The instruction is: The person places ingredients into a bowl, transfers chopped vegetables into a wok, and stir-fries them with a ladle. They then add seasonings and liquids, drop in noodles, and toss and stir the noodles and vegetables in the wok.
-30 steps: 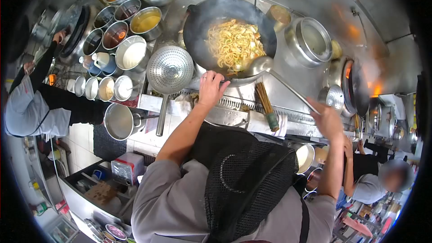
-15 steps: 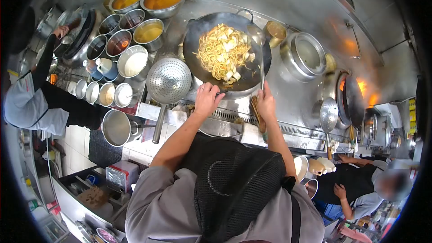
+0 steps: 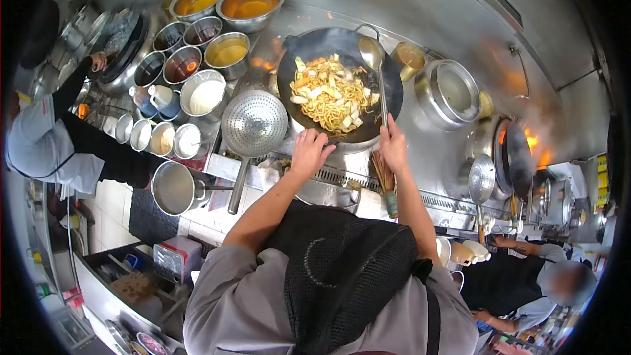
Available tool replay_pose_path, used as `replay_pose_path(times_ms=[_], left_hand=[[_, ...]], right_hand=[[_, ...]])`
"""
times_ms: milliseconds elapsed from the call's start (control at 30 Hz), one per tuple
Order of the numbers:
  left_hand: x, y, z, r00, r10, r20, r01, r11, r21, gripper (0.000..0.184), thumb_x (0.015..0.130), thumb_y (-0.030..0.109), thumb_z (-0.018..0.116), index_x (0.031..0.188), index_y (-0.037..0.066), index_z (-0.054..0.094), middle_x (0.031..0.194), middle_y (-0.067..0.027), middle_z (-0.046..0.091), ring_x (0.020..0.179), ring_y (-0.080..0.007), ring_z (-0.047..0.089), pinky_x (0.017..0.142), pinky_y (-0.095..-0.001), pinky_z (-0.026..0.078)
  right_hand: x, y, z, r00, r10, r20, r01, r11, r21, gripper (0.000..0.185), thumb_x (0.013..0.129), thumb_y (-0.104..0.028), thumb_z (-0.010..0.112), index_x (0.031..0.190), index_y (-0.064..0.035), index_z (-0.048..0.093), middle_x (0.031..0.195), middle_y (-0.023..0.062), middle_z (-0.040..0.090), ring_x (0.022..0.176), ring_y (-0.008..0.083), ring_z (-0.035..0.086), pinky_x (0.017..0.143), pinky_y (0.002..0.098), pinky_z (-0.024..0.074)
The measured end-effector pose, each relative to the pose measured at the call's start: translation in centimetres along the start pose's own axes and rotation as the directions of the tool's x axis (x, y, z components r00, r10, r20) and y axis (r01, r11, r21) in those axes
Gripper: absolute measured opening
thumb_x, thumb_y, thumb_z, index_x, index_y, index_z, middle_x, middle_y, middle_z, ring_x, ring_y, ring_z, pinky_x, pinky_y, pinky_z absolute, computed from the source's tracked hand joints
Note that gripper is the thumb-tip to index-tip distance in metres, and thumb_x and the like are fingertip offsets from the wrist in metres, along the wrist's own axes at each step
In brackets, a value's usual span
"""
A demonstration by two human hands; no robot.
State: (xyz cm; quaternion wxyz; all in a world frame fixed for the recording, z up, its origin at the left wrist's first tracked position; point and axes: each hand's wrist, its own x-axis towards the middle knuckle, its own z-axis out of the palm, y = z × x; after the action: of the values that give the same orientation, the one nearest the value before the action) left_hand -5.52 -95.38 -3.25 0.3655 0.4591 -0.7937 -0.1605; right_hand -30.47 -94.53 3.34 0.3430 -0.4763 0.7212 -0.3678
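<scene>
A dark wok point(image 3: 292, 82) holds noodles point(image 3: 328, 102) mixed with pale chunks and vegetable pieces. My left hand point(image 3: 311, 152) is closed on the wok's near edge, where the fingers partly hide the grip. In my right hand point(image 3: 394, 148) is the handle of a metal ladle point(image 3: 371, 54); its bowl rests inside the wok's far right side, beside the noodles. Just below my right hand, a bamboo brush point(image 3: 384, 177) with a green-wrapped end leans at the stove's front edge.
A perforated strainer point(image 3: 255, 123) lies left of the wok. Beyond it stand sauce pots point(image 3: 227, 50) and oil bowls point(image 3: 250, 6). To the right are stacked steel pots point(image 3: 448, 95) and another wok point(image 3: 517, 158) over flames. Co-workers stand at left point(image 3: 59, 138) and right point(image 3: 513, 273).
The noodles have turned over and shifted lower in the wok, with more vegetable pieces on top at the left. Both hands keep their holds. The right co-worker's arms have moved.
</scene>
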Motion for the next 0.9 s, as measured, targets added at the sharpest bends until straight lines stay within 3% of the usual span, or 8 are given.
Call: replay_pose_path(times_ms=[100, 167, 300, 367, 433, 500, 700, 900], left_hand=[[0.3, -0.3, 0.2, 1.0, 0.02, -0.005, -0.02, 1.0, 0.017, 0.025, 0.086, 0.026, 0.075, 0.092, 0.008, 0.059, 0.095, -0.0118, 0.052, 0.096, -0.0347, 0.053, 0.084, -0.0466, 0.042], [0.4, -0.3, 0.3, 1.0, 0.028, -0.01, -0.028, 0.999, 0.027, 0.025, 0.085, 0.026, 0.076, 0.092, 0.008, 0.059, 0.096, -0.0119, 0.053, 0.096, -0.0346, 0.053, 0.084, -0.0467, 0.042], [0.2, -0.1, 0.3, 1.0, 0.018, -0.011, -0.017, 0.999, 0.031, 0.025, 0.085, 0.026, 0.076, 0.092, 0.008, 0.059, 0.094, -0.0118, 0.053, 0.097, -0.0346, 0.053, 0.085, -0.0469, 0.042], [0.2, 0.0, 0.3, 1.0, 0.008, -0.017, -0.007, 1.0, 0.028, 0.025, 0.085, 0.026, 0.076, 0.091, 0.008, 0.059, 0.094, -0.0117, 0.053, 0.097, -0.0345, 0.054, 0.085, -0.047, 0.042], [0.2, 0.1, 0.2, 1.0, -0.005, -0.018, 0.005, 0.999, 0.032, 0.025, 0.086, 0.027, 0.075, 0.091, 0.008, 0.059, 0.094, -0.0114, 0.053, 0.097, -0.0344, 0.054, 0.086, -0.0469, 0.042], [0.2, 0.0, 0.1, 1.0, -0.011, -0.02, 0.011, 1.0, 0.015, 0.025, 0.086, 0.027, 0.075, 0.091, 0.008, 0.06, 0.095, -0.0113, 0.053, 0.097, -0.0344, 0.054, 0.086, -0.0468, 0.042], [0.1, -0.1, 0.2, 1.0, -0.026, 0.012, 0.026, 1.0, 0.011, 0.025, 0.086, 0.028, 0.074, 0.091, 0.007, 0.06, 0.095, -0.0116, 0.053, 0.097, -0.0347, 0.054, 0.087, -0.0468, 0.042], [0.3, -0.1, 0.4, 1.0, -0.004, 0.0, 0.004, 1.0, 0.006, 0.025, 0.086, 0.027, 0.075, 0.091, 0.008, 0.06, 0.095, -0.0112, 0.054, 0.096, -0.0343, 0.054, 0.085, -0.0478, 0.042]], right_hand=[[3.6, 0.6, 0.7, 0.986, -0.132, -0.099, 0.112, 0.977, -0.183, 0.054, 0.105, -0.021, 0.049, 0.155, -0.0091, 0.036, 0.062, 0.0005, 0.05, 0.046, 0.0103, 0.048, 0.041, 0.0299, 0.0418], [2.8, -3.0, 1.5, 0.983, 0.115, 0.144, -0.15, 0.955, 0.257, 0.054, 0.104, -0.02, 0.05, 0.156, -0.0103, 0.036, 0.062, -0.0006, 0.048, 0.046, 0.0099, 0.045, 0.04, 0.0289, 0.0389], [1.9, -1.3, 2.5, 0.932, 0.062, 0.357, -0.156, 0.958, 0.242, 0.055, 0.103, -0.017, 0.054, 0.155, -0.0148, 0.038, 0.062, -0.0025, 0.045, 0.044, 0.0075, 0.038, 0.038, 0.026, 0.0337], [1.1, 1.9, 1.3, 0.898, 0.024, 0.439, -0.127, 0.97, 0.206, 0.055, 0.1, -0.015, 0.058, 0.153, -0.0187, 0.044, 0.064, 0.0028, 0.052, 0.051, 0.0128, 0.051, 0.045, 0.0297, 0.0428], [-0.6, 4.9, -0.4, 0.821, -0.467, 0.328, 0.539, 0.824, -0.174, 0.056, 0.097, -0.014, 0.062, 0.149, -0.027, 0.049, 0.076, 0.0107, 0.061, 0.07, 0.0247, 0.065, 0.061, 0.0376, 0.0521], [-2.6, 6.0, -4.1, 0.878, -0.342, 0.334, 0.472, 0.728, -0.496, 0.058, 0.094, -0.013, 0.064, 0.146, -0.0351, 0.052, 0.092, 0.0151, 0.064, 0.09, 0.0351, 0.066, 0.077, 0.0448, 0.0536], [-7.3, 2.9, -14.2, 0.899, -0.326, 0.294, 0.378, 0.235, -0.896, 0.053, 0.094, -0.013, 0.058, 0.14, -0.0396, 0.056, 0.091, 0.005, 0.065, 0.067, 0.0287, 0.066, 0.061, 0.0421, 0.0566], [-11.8, -7.5, -20.5, 0.901, -0.39, 0.19, 0.31, 0.273, -0.911, 0.044, 0.091, -0.014, 0.065, 0.131, -0.0329, 0.065, 0.084, 0.0052, 0.063, 0.067, 0.0294, 0.065, 0.061, 0.044, 0.054]])
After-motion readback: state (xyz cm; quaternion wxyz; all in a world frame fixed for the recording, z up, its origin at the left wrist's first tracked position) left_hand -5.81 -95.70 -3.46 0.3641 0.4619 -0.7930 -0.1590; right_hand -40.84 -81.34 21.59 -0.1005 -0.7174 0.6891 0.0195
